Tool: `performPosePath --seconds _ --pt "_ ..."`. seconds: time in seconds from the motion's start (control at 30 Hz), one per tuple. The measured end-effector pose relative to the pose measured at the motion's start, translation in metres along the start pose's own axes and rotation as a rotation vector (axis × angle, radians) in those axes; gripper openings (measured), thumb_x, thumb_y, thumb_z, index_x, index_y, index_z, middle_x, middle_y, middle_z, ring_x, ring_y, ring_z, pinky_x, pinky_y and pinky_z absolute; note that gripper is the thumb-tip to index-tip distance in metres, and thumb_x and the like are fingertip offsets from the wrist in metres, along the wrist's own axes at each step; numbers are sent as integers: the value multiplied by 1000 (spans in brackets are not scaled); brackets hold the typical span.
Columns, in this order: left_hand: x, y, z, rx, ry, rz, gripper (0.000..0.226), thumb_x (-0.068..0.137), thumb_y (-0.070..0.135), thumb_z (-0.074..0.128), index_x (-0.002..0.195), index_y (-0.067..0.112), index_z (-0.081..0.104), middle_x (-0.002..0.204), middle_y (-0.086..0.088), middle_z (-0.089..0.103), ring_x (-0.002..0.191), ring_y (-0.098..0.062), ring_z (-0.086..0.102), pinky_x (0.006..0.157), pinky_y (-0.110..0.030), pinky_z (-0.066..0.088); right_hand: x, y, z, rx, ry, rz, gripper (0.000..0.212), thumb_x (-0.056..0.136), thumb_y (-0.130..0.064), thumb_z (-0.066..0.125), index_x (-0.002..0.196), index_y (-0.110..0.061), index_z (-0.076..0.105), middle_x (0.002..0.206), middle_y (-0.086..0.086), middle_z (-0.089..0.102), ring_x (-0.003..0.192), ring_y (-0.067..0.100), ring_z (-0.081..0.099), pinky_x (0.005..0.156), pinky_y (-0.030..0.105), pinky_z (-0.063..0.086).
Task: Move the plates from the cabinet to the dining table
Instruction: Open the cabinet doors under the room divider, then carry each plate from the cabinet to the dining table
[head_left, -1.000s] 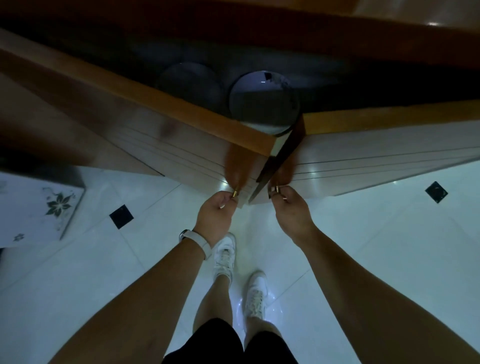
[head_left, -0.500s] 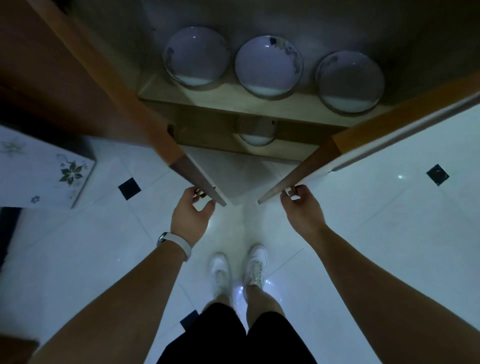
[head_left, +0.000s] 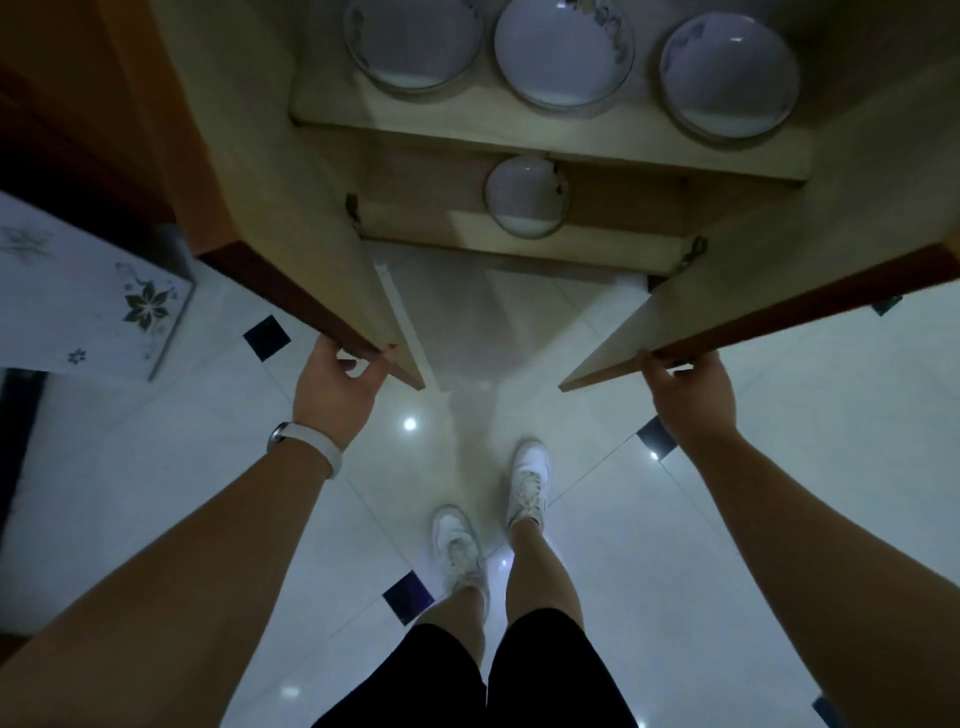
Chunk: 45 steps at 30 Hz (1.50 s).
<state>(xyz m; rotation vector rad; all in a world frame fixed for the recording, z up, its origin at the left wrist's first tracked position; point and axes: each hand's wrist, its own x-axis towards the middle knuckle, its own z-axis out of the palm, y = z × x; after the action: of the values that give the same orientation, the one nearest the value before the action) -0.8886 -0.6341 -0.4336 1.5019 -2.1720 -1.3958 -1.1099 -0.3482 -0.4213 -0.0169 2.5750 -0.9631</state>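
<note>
The wooden cabinet (head_left: 550, 122) stands wide open in front of me. Three white plates lean upright on its upper shelf: a left plate (head_left: 413, 44), a middle plate (head_left: 563, 52) and a right plate (head_left: 730, 78). A smaller white plate (head_left: 524, 197) stands on the lower shelf. My left hand (head_left: 337, 395) grips the lower edge of the left door (head_left: 291, 208). My right hand (head_left: 691, 395) is shut on the edge of the right door (head_left: 753, 291). Both hands are well below and in front of the plates.
A white glossy tiled floor (head_left: 675, 571) with small dark inset squares lies under my legs and white shoes (head_left: 530, 480). A white panel with a flower print (head_left: 98, 296) stands at the left beside the cabinet.
Both doors have swung from nearly closed to wide open, my hands moving apart with them. All the plates on the two shelves have come into sight.
</note>
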Motion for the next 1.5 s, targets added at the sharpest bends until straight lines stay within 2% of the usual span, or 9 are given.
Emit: performPosePath --seconds 0.07,0.13,0.27,0.4,0.67,0.97,1.1,1.23,1.5 --pt "-3 -7 -15 -21 28 -28 49 80 43 74 122 27 54 112 10 63 97 -11 60 73 -11 41 -9 8 -6 -8 28 20 27 87 -39 67 105 -23 56 99 -9 62 91 12 58 69 16 44" --pt "-4 -16 -29 -36 65 -49 49 82 39 73 125 23 55 111 8 65 101 -13 60 80 -14 41 -17 16 -12 3 66 67 26 87 -41 66 102 -23 55 102 -9 62 96 15 59 62 10 45" --pt "-1 -34 -55 35 137 -91 45 85 37 68 125 20 57 116 -1 67 111 -24 59 91 -27 39 -30 35 -18 5 142 116 44 89 -44 60 125 -20 50 121 -1 63 115 23 58 87 31 40" --pt "5 -50 -76 88 152 -112 40 86 39 66 120 20 59 113 -1 68 111 -27 59 92 -30 40 -37 44 -23 19 161 225 53 95 -45 51 140 -20 36 130 7 59 119 29 56 90 37 43" --pt "14 -69 -101 122 205 -147 43 86 42 63 121 18 58 123 -4 64 116 -30 56 97 -35 39 -42 59 -36 -60 213 421 59 99 -50 39 140 -7 42 136 19 54 120 39 53 97 44 42" --pt "-16 -74 -103 273 -137 -273 80 89 44 63 152 12 24 154 -18 31 137 -35 37 113 -46 31 -57 34 -36 -70 73 432 51 99 -40 39 133 -2 47 126 21 57 109 40 54 91 43 40" --pt "-42 -55 -97 334 -171 -76 70 92 35 62 148 8 32 148 -19 38 133 -33 42 111 -42 34 -66 6 -32 -46 -10 361 44 97 -34 47 124 0 50 101 13 60 90 32 58 79 35 37" --pt "-50 -12 -103 366 -139 197 58 91 33 60 140 6 45 138 -19 51 122 -33 51 102 -39 41 -74 -29 -34 -143 -75 202 53 98 -42 45 136 -6 47 130 20 55 116 36 53 99 44 40" --pt "-28 84 -120 537 -138 601 61 85 44 43 129 4 55 127 -16 59 112 -32 56 95 -38 45 -81 -97 -44 -291 -157 -127 55 98 -46 46 143 -15 44 144 13 47 125 31 50 106 44 39"
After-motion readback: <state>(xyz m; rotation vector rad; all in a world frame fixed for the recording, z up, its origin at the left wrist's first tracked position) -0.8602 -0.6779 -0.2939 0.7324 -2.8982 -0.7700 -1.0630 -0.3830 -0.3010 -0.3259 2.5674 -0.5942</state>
